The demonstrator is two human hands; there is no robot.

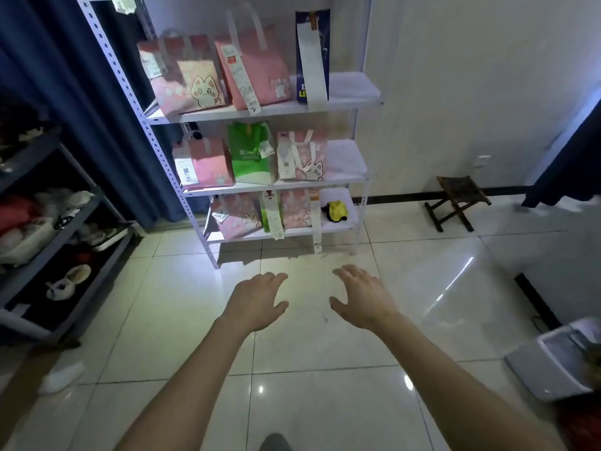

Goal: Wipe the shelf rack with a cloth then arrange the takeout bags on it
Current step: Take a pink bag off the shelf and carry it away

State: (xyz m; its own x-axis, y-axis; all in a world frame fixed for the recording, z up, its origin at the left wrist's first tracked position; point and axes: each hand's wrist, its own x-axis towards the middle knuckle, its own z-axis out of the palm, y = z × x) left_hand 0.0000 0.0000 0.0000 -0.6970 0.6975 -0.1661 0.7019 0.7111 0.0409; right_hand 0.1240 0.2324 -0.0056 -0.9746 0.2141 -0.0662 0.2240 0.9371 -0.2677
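The cloth is seen at the right end of the bottom shelf of the rack, just beside the last of the bags in that row and not touching either hand. From the fingers it lies forward and lower down, almost straight ahead of the right hand and off to the right of the left hand — so the right hand is judged the nearer and the likelier to be sent for it.

Both hands are held out palm-down over the floor, well apart from the rack. Their fingers are spread and only loosely bent, and nothing is held in either.

The cloth is shown as a small crumpled yellow lump with a dark patch on its left side. No long axis can be made out in it, though the shelf under it runs left to right across the view. A soft, loose bundle is suggested — one that could be pinched from above. The bags are stood upright in rows on all three shelves, so whether wiping is yet to be done cannot be told.
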